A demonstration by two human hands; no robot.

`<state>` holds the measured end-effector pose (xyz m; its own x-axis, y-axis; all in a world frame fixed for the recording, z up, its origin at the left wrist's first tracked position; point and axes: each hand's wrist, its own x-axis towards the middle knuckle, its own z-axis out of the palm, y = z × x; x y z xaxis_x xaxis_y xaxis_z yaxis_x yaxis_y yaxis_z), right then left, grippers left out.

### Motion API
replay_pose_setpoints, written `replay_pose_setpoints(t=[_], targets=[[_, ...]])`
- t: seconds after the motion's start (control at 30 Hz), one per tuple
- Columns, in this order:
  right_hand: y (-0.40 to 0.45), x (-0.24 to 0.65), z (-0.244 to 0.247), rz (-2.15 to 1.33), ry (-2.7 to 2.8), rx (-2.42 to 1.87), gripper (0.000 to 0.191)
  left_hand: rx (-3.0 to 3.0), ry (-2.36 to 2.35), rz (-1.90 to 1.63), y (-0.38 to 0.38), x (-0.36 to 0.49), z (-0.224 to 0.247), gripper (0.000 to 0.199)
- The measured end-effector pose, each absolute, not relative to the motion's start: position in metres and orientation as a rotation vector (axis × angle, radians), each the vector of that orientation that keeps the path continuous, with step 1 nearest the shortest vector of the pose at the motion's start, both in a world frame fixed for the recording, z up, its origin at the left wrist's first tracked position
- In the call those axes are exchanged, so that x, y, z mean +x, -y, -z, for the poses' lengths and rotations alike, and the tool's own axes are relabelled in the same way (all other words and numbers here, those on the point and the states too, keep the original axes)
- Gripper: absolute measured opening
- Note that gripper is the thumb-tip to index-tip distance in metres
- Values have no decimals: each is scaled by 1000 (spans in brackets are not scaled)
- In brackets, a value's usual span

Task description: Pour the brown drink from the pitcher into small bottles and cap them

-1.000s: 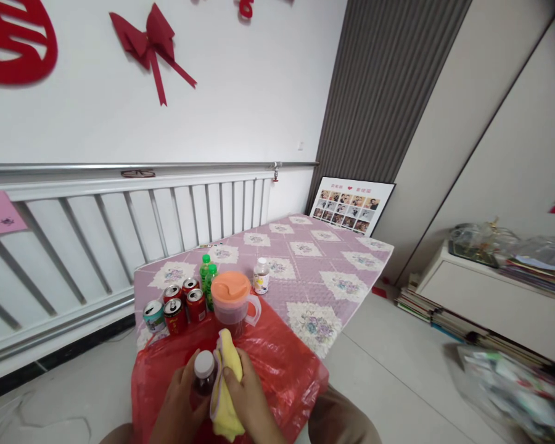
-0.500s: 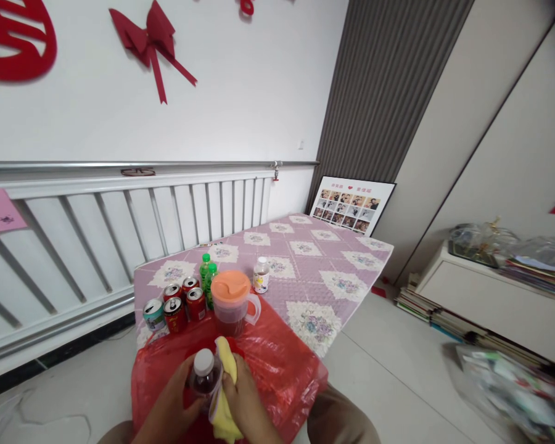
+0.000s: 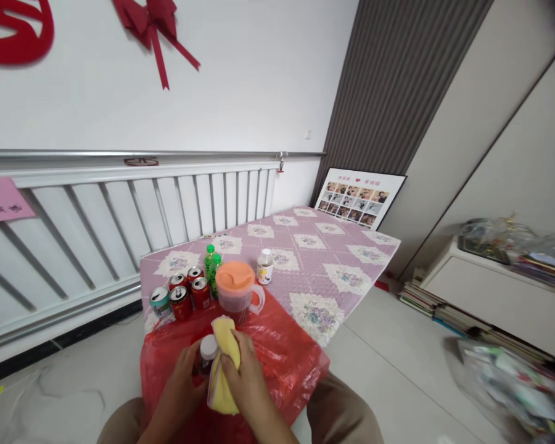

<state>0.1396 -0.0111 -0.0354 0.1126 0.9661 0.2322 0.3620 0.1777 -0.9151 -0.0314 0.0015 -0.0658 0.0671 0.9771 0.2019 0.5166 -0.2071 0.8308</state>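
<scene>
My left hand (image 3: 187, 375) is wrapped round a clear plastic bottle (image 3: 207, 356) with a white cap and dark contents. In my right hand (image 3: 244, 369) a yellow cloth (image 3: 226, 387) is gripped, pressed against the bottle's right side. Both hands are over a red plastic sheet (image 3: 287, 354) at the table's near end. Just beyond them stands a clear pitcher (image 3: 235, 301) with an orange lid. Red cans (image 3: 180, 303), a teal can (image 3: 160, 302) and two green-capped bottles (image 3: 216, 275) are grouped to its left. A small white-capped bottle (image 3: 265, 268) stands behind the pitcher.
A purple flowered cloth covers the table (image 3: 333, 253). The radiator (image 3: 189, 209) runs along the wall behind it. A photo board (image 3: 358, 197) leans at the far end. On the right are a low white cabinet (image 3: 481, 283) and a plastic bag (image 3: 509, 382) on the floor.
My view has tipped slightly downward, so the table stands a little higher in the picture. The cloth has shifted up along the bottle's side, covering more of it. Both hands keep their grip.
</scene>
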Motion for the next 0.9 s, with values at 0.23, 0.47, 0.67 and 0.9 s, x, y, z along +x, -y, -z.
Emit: replay_pose_setpoints(t=[0.23, 0.47, 0.67, 0.9], targets=[[6, 145, 64, -853, 1512, -1493, 48, 1750, -1642, -1118, 5, -23, 49, 51], [8, 152, 56, -901, 1533, -1463, 44, 1581, -1598, -1146, 6, -18, 51, 57], [4, 147, 40, -803, 1543, -1359, 47, 1611, -1560, -1227, 3, -17, 57, 70], [6, 153, 72, -901, 1561, -1451, 40, 1753, -1468, -1200, 4, -25, 58, 70]])
